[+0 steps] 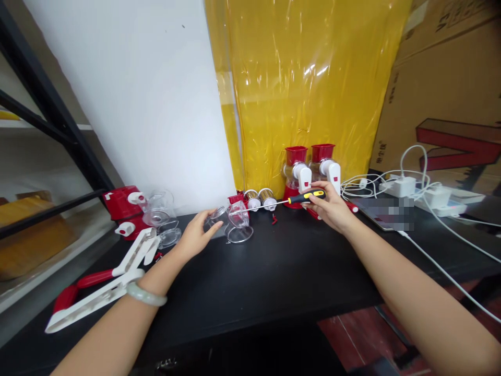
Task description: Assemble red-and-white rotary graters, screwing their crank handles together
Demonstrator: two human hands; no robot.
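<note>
My right hand (pixel 327 206) grips a yellow-and-black screwdriver (pixel 307 197). Its long shaft points left, and the tip reaches a clear plastic housing (pixel 238 219) with a round rim at its bottom. Fingers and thumb of my left hand (pixel 199 233) close around the clear collar at the left side of this housing. Behind it sits a red part (pixel 237 199), partly hidden. Two metal grater drums (pixel 260 199) lie just beyond the screwdriver shaft, and a small red piece (pixel 274 220) rests on the black table (pixel 250 282).
Two red-and-white rotary graters (pixel 296 175) stand at the back, behind my right hand. To the left lie red bases (pixel 125 209), clear housings (pixel 160 211) and white-and-red handles (pixel 97 282). A tablet (pixel 379 213), white cables and a power strip (pixel 438 201) occupy the right.
</note>
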